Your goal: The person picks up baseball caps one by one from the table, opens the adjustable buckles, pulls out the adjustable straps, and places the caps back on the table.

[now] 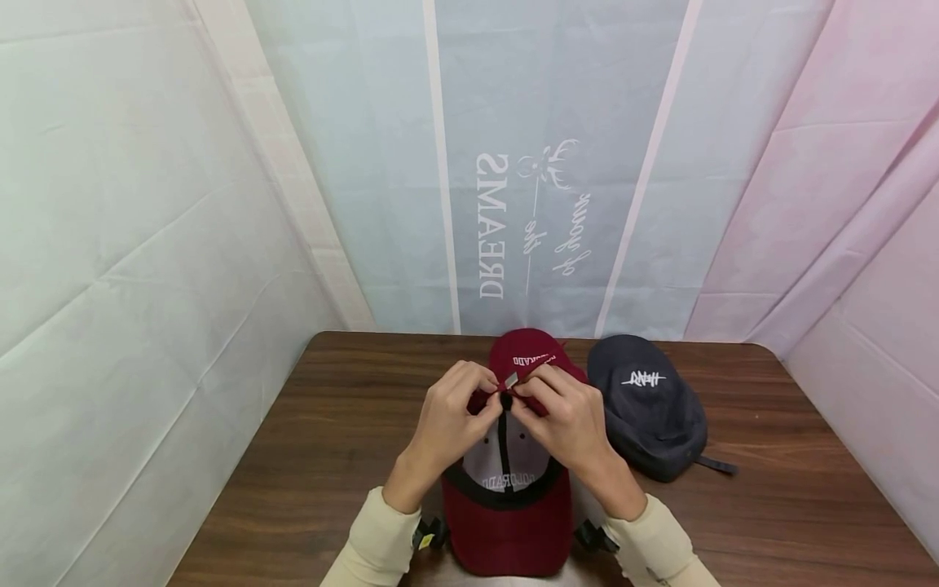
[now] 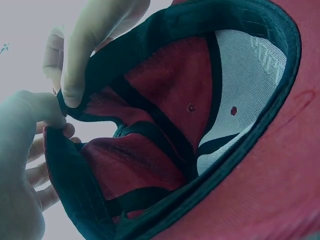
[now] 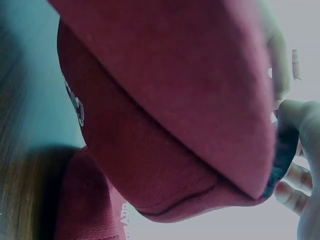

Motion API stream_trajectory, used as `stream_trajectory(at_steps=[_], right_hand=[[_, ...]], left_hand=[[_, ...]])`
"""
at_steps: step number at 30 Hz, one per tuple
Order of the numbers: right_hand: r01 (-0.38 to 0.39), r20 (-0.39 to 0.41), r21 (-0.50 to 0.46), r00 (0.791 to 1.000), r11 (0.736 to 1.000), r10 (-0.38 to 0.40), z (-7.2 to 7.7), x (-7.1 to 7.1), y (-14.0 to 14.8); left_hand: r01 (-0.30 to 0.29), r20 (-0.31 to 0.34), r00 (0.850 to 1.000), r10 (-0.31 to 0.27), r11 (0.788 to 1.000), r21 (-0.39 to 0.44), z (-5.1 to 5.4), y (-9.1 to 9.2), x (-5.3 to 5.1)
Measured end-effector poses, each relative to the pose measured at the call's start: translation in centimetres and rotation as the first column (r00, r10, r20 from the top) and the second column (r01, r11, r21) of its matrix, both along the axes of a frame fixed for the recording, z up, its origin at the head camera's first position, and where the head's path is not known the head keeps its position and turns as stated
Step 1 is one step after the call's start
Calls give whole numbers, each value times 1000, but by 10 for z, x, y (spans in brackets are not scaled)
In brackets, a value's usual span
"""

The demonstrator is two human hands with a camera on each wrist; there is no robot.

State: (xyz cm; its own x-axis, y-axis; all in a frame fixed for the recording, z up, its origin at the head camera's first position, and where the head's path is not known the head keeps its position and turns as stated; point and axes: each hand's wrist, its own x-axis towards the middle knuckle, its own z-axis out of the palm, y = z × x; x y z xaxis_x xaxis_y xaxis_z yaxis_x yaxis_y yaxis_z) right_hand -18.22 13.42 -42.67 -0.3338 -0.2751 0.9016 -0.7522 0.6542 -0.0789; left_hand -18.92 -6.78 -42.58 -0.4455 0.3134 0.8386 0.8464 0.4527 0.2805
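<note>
A maroon baseball cap [image 1: 506, 545] hangs tilted between my two hands in the head view, its brim toward me and its inside facing me. Mesh-backed front panels and a black sweatband [image 2: 127, 60] show in the left wrist view. My left hand [image 1: 452, 414] pinches the cap's back edge beside the rear opening. On the other side of that opening, my right hand [image 1: 568, 416] pinches the edge near a thin maroon strap [image 1: 543, 361]. A small silvery piece [image 1: 511, 380], perhaps a buckle, shows between the fingertips. The fingers hide how the strap runs.
Behind the held cap, a second maroon cap [image 1: 524, 342] with white lettering lies on the wooden table [image 1: 352, 424]. A dark navy cap [image 1: 653, 416] lies right of my right hand, its strap end pointing right. Fabric hangings [image 1: 381, 204] stand around the table.
</note>
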Motion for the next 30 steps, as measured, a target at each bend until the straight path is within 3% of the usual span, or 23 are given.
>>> stream_trajectory(at_steps=[10,18,30], right_hand=[[11,4,-6,1000,1000,-11,1,-1,2],[27,-3,-38,1000,999,-27,6,-4,10],[23,46,-51,999,998,-20,2,-2,12]], left_hand=[[5,14,1000,-5,1000,0,0,-2,-1],[-17,66,998,14,999,44,2,-9,-1],[-42,78,996,43,999,-11,3,-7,1]])
